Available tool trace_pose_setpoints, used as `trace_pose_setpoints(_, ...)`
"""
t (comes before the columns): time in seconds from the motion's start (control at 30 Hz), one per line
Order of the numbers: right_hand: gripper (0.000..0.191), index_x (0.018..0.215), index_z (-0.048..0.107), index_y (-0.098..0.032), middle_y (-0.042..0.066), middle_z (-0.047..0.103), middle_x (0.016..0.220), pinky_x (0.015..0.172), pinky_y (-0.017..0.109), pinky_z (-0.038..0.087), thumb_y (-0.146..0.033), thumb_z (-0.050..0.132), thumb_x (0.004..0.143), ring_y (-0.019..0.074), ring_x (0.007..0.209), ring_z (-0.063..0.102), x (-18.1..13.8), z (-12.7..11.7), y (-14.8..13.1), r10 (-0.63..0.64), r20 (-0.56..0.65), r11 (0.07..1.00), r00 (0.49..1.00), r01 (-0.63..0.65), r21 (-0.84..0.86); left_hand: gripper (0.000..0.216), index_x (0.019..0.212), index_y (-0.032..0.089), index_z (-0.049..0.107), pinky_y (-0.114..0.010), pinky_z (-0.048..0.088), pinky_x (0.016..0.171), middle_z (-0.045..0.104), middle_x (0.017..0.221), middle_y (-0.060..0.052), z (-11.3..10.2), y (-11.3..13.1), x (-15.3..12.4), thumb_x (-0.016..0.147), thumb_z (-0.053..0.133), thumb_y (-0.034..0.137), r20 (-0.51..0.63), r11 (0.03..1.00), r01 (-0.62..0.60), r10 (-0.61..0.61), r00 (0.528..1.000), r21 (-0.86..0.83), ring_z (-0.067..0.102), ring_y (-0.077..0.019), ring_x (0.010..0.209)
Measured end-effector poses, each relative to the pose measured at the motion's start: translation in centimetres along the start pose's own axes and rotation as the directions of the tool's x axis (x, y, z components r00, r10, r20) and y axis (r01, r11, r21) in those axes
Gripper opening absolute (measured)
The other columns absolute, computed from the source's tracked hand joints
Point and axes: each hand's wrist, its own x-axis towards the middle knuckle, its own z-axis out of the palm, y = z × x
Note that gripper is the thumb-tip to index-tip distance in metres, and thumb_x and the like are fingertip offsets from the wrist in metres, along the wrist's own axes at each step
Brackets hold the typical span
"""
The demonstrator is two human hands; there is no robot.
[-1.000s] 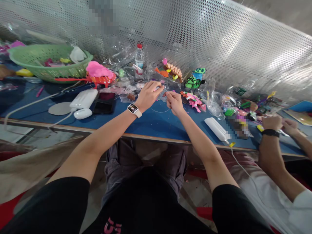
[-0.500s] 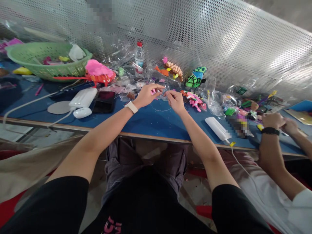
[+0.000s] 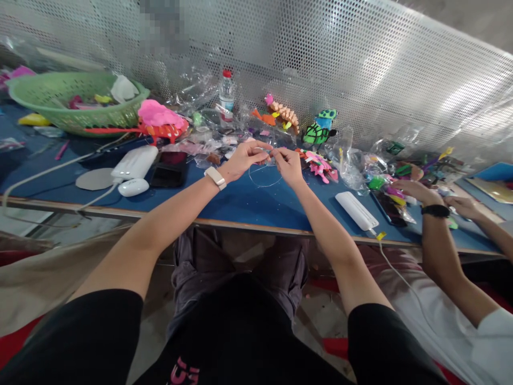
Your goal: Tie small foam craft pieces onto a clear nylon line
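My left hand [image 3: 245,160], with a pale band on its wrist, is closed in a pinch over the blue table [image 3: 256,211]. Fingertip to fingertip with it, my right hand [image 3: 287,164] pinches too. A thin pale thread [image 3: 260,185] hangs in a loop below both hands. Whatever else lies between the fingertips is too small to make out. Just right of my right hand lies a pink and orange soft figure [image 3: 320,164]. Beyond my hands are a spiky tan and orange figure [image 3: 285,113] and a green and black turtle-like figure [image 3: 316,133].
On the left stand a green basket [image 3: 80,115], a pink and red figure [image 3: 162,120], white power bank [image 3: 135,162] and dark phone [image 3: 170,169]. A bottle [image 3: 226,96] stands behind. At right, another white power bank [image 3: 356,210] lies near a co-worker's hand [image 3: 417,191].
My left fingers have closed further and come up against my right fingertips. The thread loop hangs rounder. The co-worker's nearer hand has shifted left, over the clutter.
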Motion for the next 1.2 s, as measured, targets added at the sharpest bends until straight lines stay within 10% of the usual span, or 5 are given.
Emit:
trace_pose_setpoints(0.23,0.048,0.088,0.082,-0.024,0.002,0.066,0.070,0.060,0.031,0.045,-0.067,0.069,0.103,0.0187,0.070,0.060,-0.1,0.1,0.2,0.010,-0.016,1.000,1.000,-0.010,0.007,0.037,0.127,0.023,0.068,-0.038,0.062,0.091,0.082,0.112,-0.008,-0.4,0.6,-0.6,0.096,0.085,0.033,-0.036,0.826,-0.151,0.203,0.978,0.543,0.075,-0.0196,0.088)
trace_pose_setpoints(0.47,0.049,0.085,0.081,-0.022,0.004,0.071,0.076,0.064,0.032,0.045,-0.062,0.064,0.107,0.0166,0.068,0.058,-0.1,-0.1,0.8,-0.072,0.002,0.997,0.997,0.072,-0.042,0.039,0.110,0.023,0.071,-0.038,0.058,0.086,0.076,0.108,-0.009,-0.5,0.7,-0.7,0.106,0.073,0.063,-0.032,0.711,-0.200,0.300,0.954,0.674,0.071,-0.0218,0.087)
trace_pose_setpoints(0.7,0.055,0.085,0.083,-0.021,0.004,0.074,0.078,0.065,0.032,0.046,-0.065,0.060,0.108,0.0166,0.068,0.059,0.0,-0.3,1.3,-0.148,-0.027,0.980,0.989,0.143,-0.139,0.067,0.088,0.022,0.070,-0.036,0.056,0.077,0.075,0.092,-0.007,0.2,0.8,-0.4,0.100,0.063,0.087,-0.151,0.878,-0.178,0.269,0.951,0.444,0.068,-0.0188,0.076)
trace_pose_setpoints(1.0,0.059,0.087,0.084,-0.022,0.006,0.078,0.083,0.064,0.033,0.048,-0.069,0.056,0.109,0.0177,0.067,0.060,-0.5,-0.1,1.0,-0.240,-0.017,0.963,0.971,0.236,-0.129,0.053,0.077,0.022,0.063,-0.035,0.055,0.068,0.069,0.084,-0.006,0.0,0.4,0.3,0.092,0.085,0.069,-0.042,0.936,0.195,-0.216,0.975,-0.294,0.062,-0.0159,0.071)
trace_pose_setpoints(1.2,0.063,0.087,0.083,-0.021,0.003,0.069,0.072,0.059,0.032,0.042,-0.073,0.055,0.108,0.0159,0.061,0.052,-0.6,0.6,1.2,-0.161,-0.122,0.982,0.979,0.147,-0.118,0.050,0.088,0.022,0.071,-0.036,0.058,0.075,0.077,0.096,-0.011,0.1,-0.5,0.3,0.104,0.069,0.069,-0.139,0.957,0.220,-0.248,0.959,-0.189,0.071,-0.0190,0.082)
